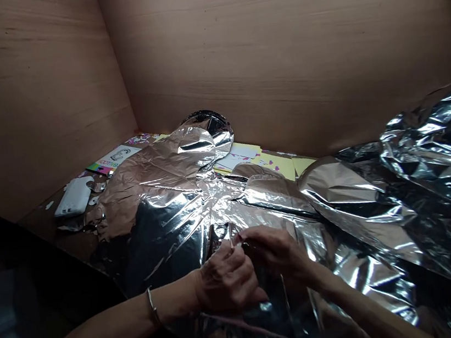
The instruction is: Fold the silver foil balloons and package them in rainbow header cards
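The left hand [223, 280] and right hand [280, 253] meet, fingers pinching a fold of the crinkled silver foil sheet [174, 220]. A white phone [73, 197] lies at ten o'clock on the counter [45, 223].

The head camera looks forward and down, close above the foil sheet [182, 219].

left hand [227, 277]: knuckles up, fingers curled, thumb and forefinger pinched
right hand [280, 253]: fingertips pinched, meeting the left's
forearms [105, 331]: bare, converging from lower corners

Dim; foil [189, 146] glare — corners perhaps vignetted.
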`<state>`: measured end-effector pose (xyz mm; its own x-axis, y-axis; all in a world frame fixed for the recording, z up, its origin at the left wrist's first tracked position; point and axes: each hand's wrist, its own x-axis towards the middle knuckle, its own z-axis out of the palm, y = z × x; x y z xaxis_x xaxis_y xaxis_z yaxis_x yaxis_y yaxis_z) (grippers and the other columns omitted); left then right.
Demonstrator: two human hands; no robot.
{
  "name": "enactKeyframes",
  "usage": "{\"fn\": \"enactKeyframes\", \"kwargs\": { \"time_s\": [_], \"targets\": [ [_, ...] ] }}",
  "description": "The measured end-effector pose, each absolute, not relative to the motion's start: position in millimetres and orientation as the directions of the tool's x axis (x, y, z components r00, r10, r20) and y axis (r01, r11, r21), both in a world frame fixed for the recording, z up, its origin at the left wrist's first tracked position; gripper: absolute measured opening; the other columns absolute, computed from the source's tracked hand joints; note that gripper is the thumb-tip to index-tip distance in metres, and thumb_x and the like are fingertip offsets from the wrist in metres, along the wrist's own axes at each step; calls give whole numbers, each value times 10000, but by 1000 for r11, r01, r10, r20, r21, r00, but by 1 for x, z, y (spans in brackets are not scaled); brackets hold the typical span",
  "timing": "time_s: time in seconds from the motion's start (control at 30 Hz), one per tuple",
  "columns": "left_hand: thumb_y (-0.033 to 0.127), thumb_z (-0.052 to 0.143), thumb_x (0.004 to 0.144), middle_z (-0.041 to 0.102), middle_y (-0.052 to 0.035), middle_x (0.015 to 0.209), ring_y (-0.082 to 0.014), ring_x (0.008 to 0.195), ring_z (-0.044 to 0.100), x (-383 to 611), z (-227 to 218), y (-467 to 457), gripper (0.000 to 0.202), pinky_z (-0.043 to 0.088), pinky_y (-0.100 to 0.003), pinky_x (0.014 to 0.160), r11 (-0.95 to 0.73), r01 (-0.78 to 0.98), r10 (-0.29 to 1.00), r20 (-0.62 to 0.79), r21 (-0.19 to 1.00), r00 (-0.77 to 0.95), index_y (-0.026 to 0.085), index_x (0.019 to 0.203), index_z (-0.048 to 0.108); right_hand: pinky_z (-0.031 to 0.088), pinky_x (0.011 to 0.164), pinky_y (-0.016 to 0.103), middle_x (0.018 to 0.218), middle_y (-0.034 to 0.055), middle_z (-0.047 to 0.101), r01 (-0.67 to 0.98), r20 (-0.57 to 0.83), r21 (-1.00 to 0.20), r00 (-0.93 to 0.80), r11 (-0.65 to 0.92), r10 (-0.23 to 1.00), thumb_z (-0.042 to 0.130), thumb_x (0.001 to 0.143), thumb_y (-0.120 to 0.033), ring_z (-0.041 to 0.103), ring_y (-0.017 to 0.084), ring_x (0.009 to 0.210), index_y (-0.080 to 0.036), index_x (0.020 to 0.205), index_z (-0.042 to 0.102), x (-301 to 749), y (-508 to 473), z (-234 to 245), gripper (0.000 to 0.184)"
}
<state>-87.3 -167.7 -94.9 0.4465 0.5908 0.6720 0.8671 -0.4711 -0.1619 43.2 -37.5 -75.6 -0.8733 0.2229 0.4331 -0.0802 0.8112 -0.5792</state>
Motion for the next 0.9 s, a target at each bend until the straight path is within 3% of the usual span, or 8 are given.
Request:
{"fn": "enactKeyframes", "kwargs": {
  "time_s": [0.07, 0.17, 0.23, 0.33, 0.47, 0.6, 0.77, 0.9],
  "targets": [
    [457, 483, 841, 625, -129, 947, -307, 1061, 500, -87, -98, -169, 345, 347, -521, 908, -423, 891, 576, 710, -164, 404, 132, 866, 594, 507, 743, 347, 928, 71, 649, -132, 439, -450, -894, 883, 90, 397, 870, -162, 600, 193, 873, -186, 918, 581, 45, -42, -75, 192],
    [664, 353, 806, 568, -177, 1137, -334, 1173, 424, -85, -96, -163, 662, 257, -582, 982, -395, 917, 708, 617, -58, 344, 100, 1097, 541, 504, 734, 393, 823, 87, 638, -167, 429, -331, -903, 929, -10, 412, 875, -226, 588, 223, 831, -169, 798, 594, 46, -48, -74, 205],
    [745, 303, 751, 608, -183, 1027, -330, 1085, 492, -84, -92, -156, 786, 273, -569, 979, -309, 948, 830, 508, 76, 230, 61, 1027, 573, 493, 797, 406, 919, 95, 640, -155, 394, -374, -919, 914, 5, 427, 885, -264, 572, 229, 916, -169, 876, 610, 47, -48, -74, 206],
    [740, 321, 743, 636, -141, 870, -285, 933, 561, -87, -82, -148, 746, 320, -520, 957, -163, 958, 942, 325, 237, 79, 66, 894, 603, 434, 930, 416, 1129, 89, 592, -119, 313, -514, -948, 850, 57, 395, 912, -276, 498, 220, 1103, -182, 1100, 569, 53, -41, -75, 273],
    [692, 375, 763, 601, -143, 1092, -290, 1095, 505, -104, -62, -156, 699, 252, -515, 1008, -244, 914, 969, 129, 323, 213, 124, 1137, 536, 258, 1055, 515, 1337, 85, 438, -31, 193, -614, -975, 789, 112, 422, 913, -332, 321, 238, 1276, -214, 1328, 393, 78, -32, -70, 432],
    [768, 412, 665, 280, -258, 1401, -403, 1320, 188, -119, -48, -178, 943, 83, -618, 1013, -399, 861, 905, -16, 316, 425, 140, 1364, 326, 204, 1072, 531, 1442, 45, 268, 71, 5, -627, -995, 776, 95, 451, 890, -305, 151, 250, 1340, -281, 1408, 241, 115, -38, -57, 559],
    [784, 385, 663, 186, -292, 1419, -422, 1335, 81, -110, -48, -205, 1000, 2, -645, 997, -366, 867, 906, -85, 339, 415, 113, 1394, 267, 134, 1080, 550, 1461, 18, 210, 41, -91, -453, -996, 891, -1, 452, 801, -174, 138, 275, 1340, -304, 1394, 281, 138, -64, -49, 631],
    [776, 402, 664, 186, -287, 1422, -417, 1339, 55, -101, -56, -217, 1003, -4, -642, 1003, -353, 871, 917, -58, 343, 394, 110, 1399, 252, 83, 1072, 573, 1477, 43, 145, -22, -1, -287, -1000, 958, -24, 521, 773, -205, 95, 296, 1345, -280, 1394, 279, 138, -83, -56, 671]
  ]
}}
